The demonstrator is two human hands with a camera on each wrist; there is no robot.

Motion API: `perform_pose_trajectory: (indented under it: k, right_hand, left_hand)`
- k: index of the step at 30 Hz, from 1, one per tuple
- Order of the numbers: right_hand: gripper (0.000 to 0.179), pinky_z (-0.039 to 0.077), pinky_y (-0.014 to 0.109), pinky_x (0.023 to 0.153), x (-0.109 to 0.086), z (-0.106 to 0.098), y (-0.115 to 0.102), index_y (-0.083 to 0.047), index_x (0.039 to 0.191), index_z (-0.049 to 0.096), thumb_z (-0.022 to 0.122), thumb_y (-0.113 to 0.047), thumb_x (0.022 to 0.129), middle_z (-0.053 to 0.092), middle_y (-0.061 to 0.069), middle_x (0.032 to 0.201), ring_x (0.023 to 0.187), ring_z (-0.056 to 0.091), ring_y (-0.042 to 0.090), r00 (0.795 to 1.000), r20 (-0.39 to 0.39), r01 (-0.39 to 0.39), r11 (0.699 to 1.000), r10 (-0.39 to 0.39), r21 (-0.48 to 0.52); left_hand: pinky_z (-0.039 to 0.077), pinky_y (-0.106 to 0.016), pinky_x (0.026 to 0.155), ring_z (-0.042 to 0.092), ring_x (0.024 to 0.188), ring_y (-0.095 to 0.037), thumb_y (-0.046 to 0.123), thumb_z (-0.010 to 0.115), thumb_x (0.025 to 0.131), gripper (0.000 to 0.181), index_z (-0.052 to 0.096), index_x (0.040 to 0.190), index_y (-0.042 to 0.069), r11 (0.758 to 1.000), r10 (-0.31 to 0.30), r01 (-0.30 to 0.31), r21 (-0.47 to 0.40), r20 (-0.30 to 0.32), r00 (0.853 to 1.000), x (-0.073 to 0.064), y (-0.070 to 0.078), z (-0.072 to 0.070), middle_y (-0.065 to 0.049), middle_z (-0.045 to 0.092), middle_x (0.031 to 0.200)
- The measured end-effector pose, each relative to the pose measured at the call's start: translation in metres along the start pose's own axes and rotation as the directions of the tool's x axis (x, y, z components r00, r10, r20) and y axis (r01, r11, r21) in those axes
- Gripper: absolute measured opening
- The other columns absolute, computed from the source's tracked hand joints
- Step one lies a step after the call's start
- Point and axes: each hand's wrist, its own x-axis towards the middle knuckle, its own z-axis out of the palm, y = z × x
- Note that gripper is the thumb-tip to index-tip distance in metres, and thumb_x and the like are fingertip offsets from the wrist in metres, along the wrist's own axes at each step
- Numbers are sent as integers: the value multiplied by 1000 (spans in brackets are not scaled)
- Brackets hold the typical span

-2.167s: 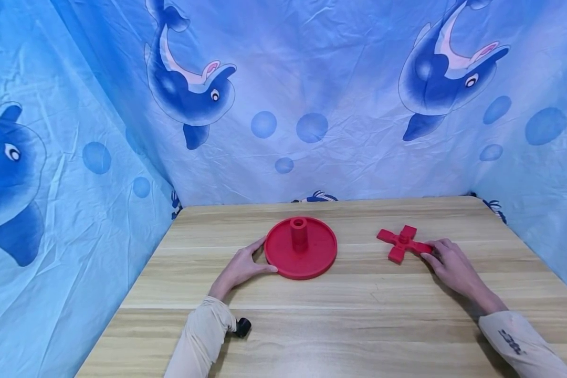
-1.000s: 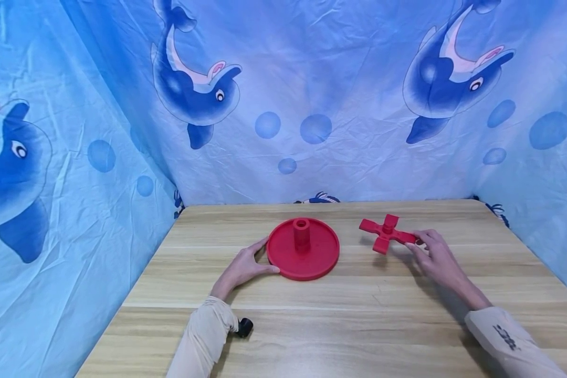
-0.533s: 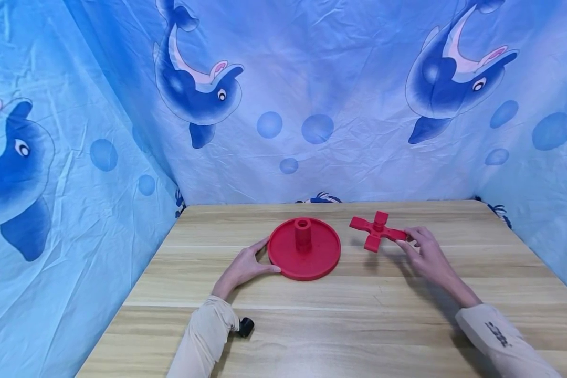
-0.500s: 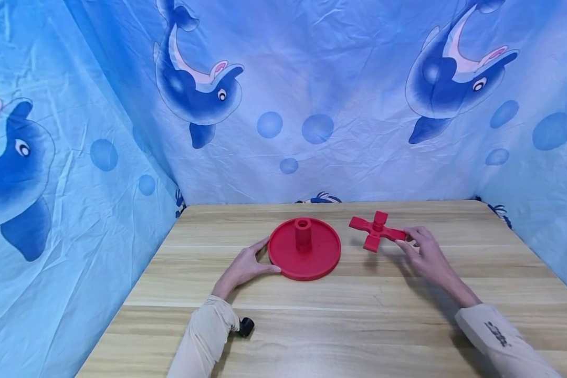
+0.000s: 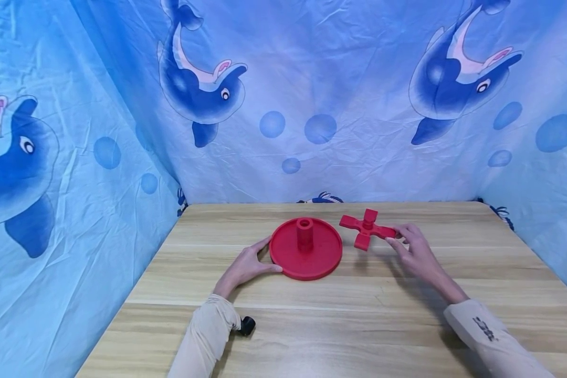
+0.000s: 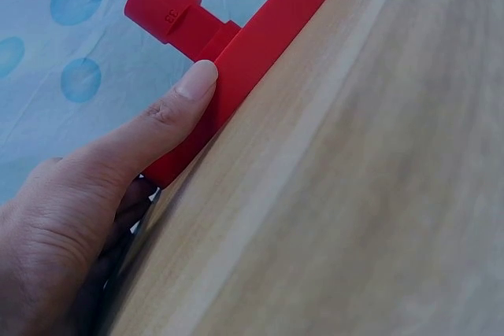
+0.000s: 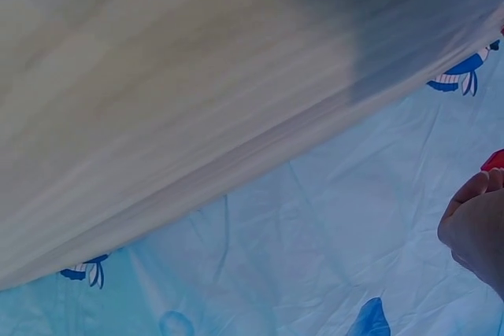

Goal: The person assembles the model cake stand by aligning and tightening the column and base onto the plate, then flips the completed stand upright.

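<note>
In the head view, a red round base with a raised rim and an upright hollow post lies flat on the wooden table. My left hand grips its left edge, thumb in front and fingers round the far side; the left wrist view shows the thumb against the rim. To the right of the base, a red four-armed cross with a raised centre hub is held just above the table. My right hand pinches the end of its right arm. The right wrist view catches only part of that hand.
The wooden table reaches back to a blue dolphin-print curtain, which also hangs on both sides. A small black device sits at the left sleeve cuff.
My right hand has lifted the red cross off the table and carried it left, closer to the base. My left hand keeps its grip on the base. The head view has shifted slightly.
</note>
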Motion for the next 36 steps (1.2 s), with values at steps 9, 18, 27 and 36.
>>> perform_pose_trajectory:
  k: [9, 18, 27, 36]
  right_hand:
    - [28, 46, 36, 78, 4, 9, -5, 13, 122, 66, 70, 2, 96, 61, 20, 104, 96, 55, 31, 1000, -14, 16, 1000, -15, 21]
    - [28, 47, 36, 77, 8, 15, -10, 10, 121, 67, 72, 4, 94, 61, 18, 103, 94, 55, 28, 999, -25, 43, 998, -42, 42]
    - [28, 48, 36, 77, 12, 19, -14, 10, 121, 67, 71, 6, 94, 61, 18, 104, 95, 54, 26, 998, -32, 58, 997, -56, 57]
    - [28, 48, 43, 80, 14, 19, -23, 9, 123, 67, 70, 0, 97, 62, 18, 106, 99, 55, 30, 1000, 15, 18, 998, -19, 57]
  left_hand:
    - [40, -52, 114, 43, 143, -27, 55, 91, 74, 106, 41, 161, 20, 1000, -3, 3, 9, 3, 1000, 1, 0, 0, -4, 46, 159]
    - [38, -52, 115, 42, 144, -28, 55, 91, 73, 107, 41, 160, 18, 1000, 7, -7, 24, 1, 1000, 1, -1, -1, -6, 46, 158]
    - [38, -53, 115, 41, 145, -28, 55, 92, 72, 107, 43, 160, 19, 1000, 12, -12, 16, -6, 1000, 1, 0, -1, -5, 47, 158]
    - [40, -52, 113, 44, 143, -28, 56, 91, 73, 107, 42, 160, 18, 1000, 15, -15, 24, -8, 1000, 0, -1, 0, -5, 48, 157]
